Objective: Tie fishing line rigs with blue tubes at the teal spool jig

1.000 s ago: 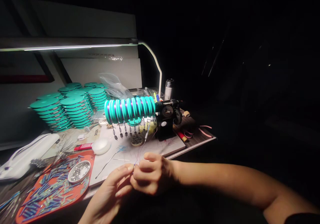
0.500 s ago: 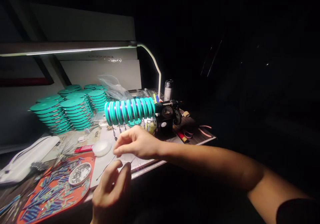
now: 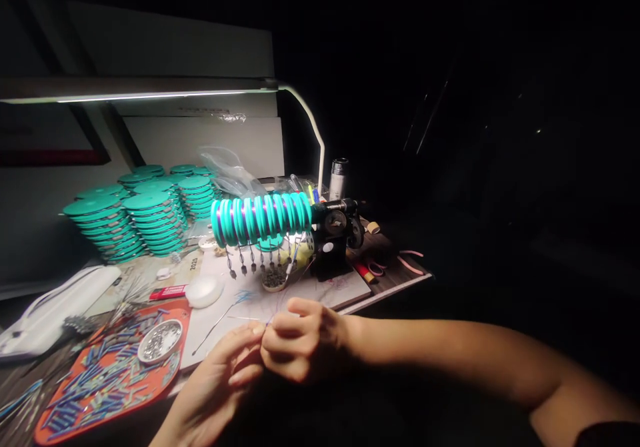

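Left grip [image 3: 223, 367]: my fingertips pinch a thin line [image 3: 271, 318]
Right grip [image 3: 303, 340]: curled closed alongside, contents unclear
Table [image 3: 395, 274]: my hands meet at its front edge

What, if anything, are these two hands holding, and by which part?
A thin purple line, pinched where the left hand and right hand meet; whether that is near its end cannot be told.
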### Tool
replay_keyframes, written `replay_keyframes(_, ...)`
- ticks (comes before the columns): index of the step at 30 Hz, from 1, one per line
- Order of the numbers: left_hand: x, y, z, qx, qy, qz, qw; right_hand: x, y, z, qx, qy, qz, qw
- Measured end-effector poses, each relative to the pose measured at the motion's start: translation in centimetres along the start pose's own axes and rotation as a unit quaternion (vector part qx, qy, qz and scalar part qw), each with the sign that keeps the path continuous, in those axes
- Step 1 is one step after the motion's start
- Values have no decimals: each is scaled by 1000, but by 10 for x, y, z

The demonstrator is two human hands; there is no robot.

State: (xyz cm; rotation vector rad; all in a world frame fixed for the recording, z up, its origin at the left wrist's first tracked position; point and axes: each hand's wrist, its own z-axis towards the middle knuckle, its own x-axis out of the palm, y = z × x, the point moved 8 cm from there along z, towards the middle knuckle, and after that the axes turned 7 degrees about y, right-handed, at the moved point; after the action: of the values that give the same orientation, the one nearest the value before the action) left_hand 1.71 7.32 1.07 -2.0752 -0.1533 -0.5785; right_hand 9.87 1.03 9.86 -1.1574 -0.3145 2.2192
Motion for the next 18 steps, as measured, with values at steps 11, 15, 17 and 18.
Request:
replay_keyframes(11,4,-50,-47,592,-129,540,584,60,-73,13,415,116,592,680)
replay_keyframes(15,-2,-54,-38,545,-92,527,646,90,-86,32,438,178,626,619)
replay_keyframes(17,-4,-55,-29,483,-58,486,726,95,-84,35,428,201,624,622)
replay_keyframes(18,-5,-55,-26,454,-51,465,759,93,-82,33,427,204,623,623)
